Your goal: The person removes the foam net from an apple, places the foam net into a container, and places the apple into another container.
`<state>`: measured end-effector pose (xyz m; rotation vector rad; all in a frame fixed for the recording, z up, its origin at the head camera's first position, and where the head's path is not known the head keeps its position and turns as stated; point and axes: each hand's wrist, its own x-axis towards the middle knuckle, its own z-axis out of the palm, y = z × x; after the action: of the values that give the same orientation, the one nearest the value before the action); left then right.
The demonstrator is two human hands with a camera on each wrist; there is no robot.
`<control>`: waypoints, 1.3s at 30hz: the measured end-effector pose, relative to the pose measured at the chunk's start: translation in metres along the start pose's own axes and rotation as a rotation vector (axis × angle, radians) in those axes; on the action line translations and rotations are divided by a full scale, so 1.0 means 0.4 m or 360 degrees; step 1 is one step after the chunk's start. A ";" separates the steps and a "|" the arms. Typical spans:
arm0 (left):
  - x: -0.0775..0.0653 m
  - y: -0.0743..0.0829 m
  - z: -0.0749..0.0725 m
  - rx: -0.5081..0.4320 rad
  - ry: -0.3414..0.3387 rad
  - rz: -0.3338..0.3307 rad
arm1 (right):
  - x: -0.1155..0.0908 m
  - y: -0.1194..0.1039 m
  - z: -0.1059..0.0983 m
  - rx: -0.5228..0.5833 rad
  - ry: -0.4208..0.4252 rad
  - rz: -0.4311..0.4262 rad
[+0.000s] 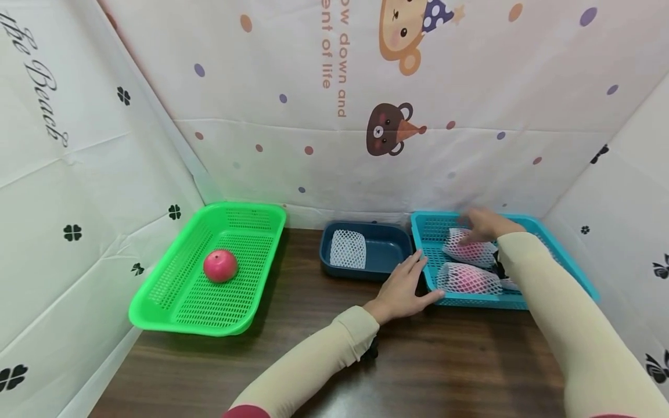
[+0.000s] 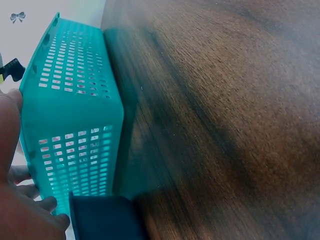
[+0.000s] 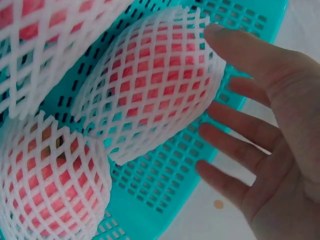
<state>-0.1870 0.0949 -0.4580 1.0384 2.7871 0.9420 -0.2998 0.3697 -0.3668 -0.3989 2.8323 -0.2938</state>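
In the head view a blue plastic basket holds pink round fruits in white foam nets. My left hand rests on its near left corner, fingers spread and thumb along the rim; the left wrist view shows that hand against the basket wall. Over the basket's far part is my right hand, slightly blurred. Up close, the right hand's thumb meets the end of one netted fruit, its fingers extended beside it. Another netted fruit lies nearer the front. My right forearm hides part of the basket.
A navy tray with a white foam net stands left of the blue basket. Farther left, a green basket holds one bare pink fruit. Printed white cloth hangs behind the brown wooden table.
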 end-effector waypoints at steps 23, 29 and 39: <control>-0.001 -0.002 -0.002 0.0008 0.0005 -0.0001 | 0.027 0.029 0.042 0.0035 -0.0343 0.0312; 0.000 0.000 -0.003 0.0010 0.0016 0.0013 | 0.034 0.033 0.047 0.0060 -0.0364 0.0287; 0.001 -0.005 -0.001 0.0017 0.0003 -0.0003 | 0.045 0.036 0.059 0.0065 -0.0345 0.0259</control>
<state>-0.1884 0.0938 -0.4587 1.0365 2.7971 0.9296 -0.3133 0.3739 -0.3965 -0.1782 2.6217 -0.2579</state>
